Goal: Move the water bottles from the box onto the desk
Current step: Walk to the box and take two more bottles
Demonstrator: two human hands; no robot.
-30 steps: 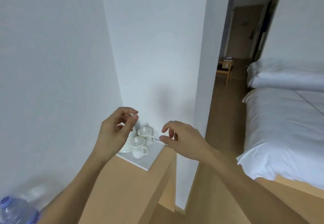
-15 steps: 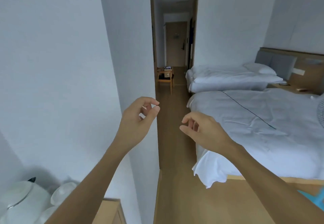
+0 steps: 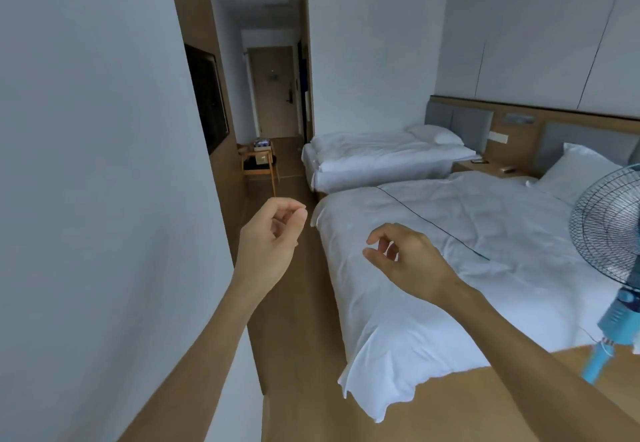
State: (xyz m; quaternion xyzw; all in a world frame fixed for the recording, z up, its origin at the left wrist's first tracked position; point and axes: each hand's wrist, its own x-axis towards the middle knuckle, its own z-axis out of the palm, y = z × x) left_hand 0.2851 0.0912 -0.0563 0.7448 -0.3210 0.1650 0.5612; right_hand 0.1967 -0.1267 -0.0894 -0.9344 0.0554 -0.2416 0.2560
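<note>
No writing can be read anywhere. Two hands hover empty, fingers loosely curled — the left hand (image 3: 268,240) and the right hand (image 3: 407,261). Two white beds (image 3: 467,233) lie at three o'clock; at twelve, far down the hallway, a wooden chair (image 3: 259,163) carries the box (image 3: 261,144) — bottles too small to count.

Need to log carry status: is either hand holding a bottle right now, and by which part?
Nothing is held. The left hand and right hand hang in the air with loosely curled fingers, both empty; no bottle is visible.
</note>
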